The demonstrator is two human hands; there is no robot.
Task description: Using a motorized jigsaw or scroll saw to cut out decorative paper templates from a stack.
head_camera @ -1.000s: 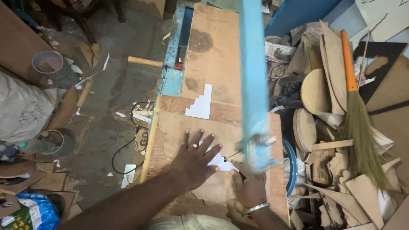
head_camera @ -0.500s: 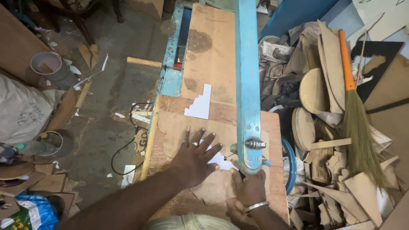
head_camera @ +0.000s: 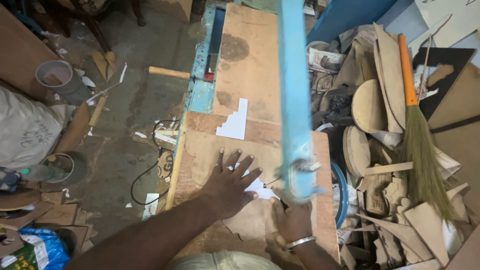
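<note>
Board point(head_camera: 220, 160) with a scalloped outline lay flat at the near end of the worktop point(head_camera: 250, 60), its curved edge close to the worktop's left side, where it sat under the end of the blue saw arm point(head_camera: 295, 100). White paper point(head_camera: 257, 187) lay on top of it, seemingly a pattern for the cut, mostly covered by the hands. The left hand point(head_camera: 231, 184) was spread wide, fingers fanned and palm pressed down on board and paper, gripping nothing; that flat press looked meant to keep the piece from lifting or sliding. The right hand point(head_camera: 294, 220), a metal bangle point(head_camera: 299, 243) on its wrist, rested on the board's near right part just below the arm's end. Its fingers were partly hidden by the arm, so I could not tell how far they were curled or whether they pinched the edge.

Farther along the worktop, near its middle, a second white stepped paper cut-out point(head_camera: 235, 120) lay loose, apart from the hands. Beyond the worktop's right edge stood a heap of wooden offcuts point(head_camera: 370, 105), and a broom point(head_camera: 417, 130) with an orange handle leaned across it. Beyond the left edge, a grey bucket point(head_camera: 52, 77) and a black cable point(head_camera: 150, 170) lay on the floor.
</note>
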